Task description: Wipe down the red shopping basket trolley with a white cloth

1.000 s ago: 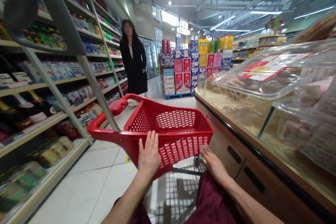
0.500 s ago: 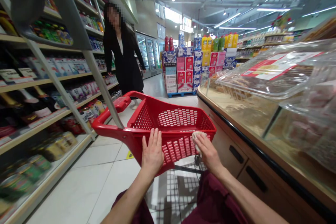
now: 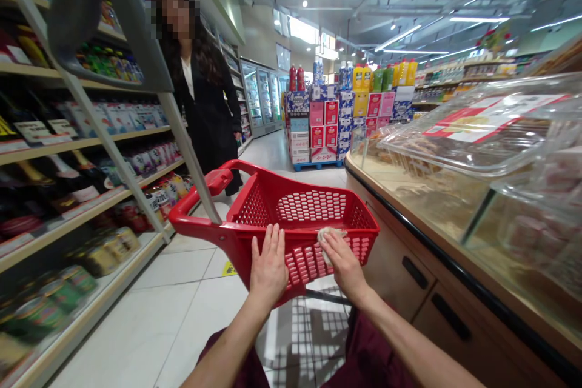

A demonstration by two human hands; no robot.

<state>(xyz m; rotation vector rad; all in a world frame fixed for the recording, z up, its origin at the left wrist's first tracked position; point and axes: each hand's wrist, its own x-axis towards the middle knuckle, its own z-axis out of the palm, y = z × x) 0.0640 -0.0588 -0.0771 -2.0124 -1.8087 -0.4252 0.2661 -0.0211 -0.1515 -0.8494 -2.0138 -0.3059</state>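
Observation:
A red plastic shopping cart (image 3: 313, 185) with perforated sides stands in front of me, its handle toward the left. My left hand (image 3: 269, 264) lies flat against the cart's near side below the rim, fingers stretched out and holding nothing. Under the fingers of my right hand (image 3: 343, 264) is a crumpled whitish cloth (image 3: 326, 236), pressed to the same side just below the rim, farther right. Part of the cloth is hidden by the fingers.
Shelves of packaged goods (image 3: 109, 139) line the left, with a grey handle on a metal pole (image 3: 157, 76) in front. A person in black (image 3: 202, 109) stands beyond the cart. At right is a display counter (image 3: 409, 224) with clear food boxes (image 3: 482, 127). Stacked cartons (image 3: 322, 127) stand behind.
My right hand has slid left along the cart's side with the cloth, closer to my left hand. My left hand stays on the cart. The person in black has come nearer.

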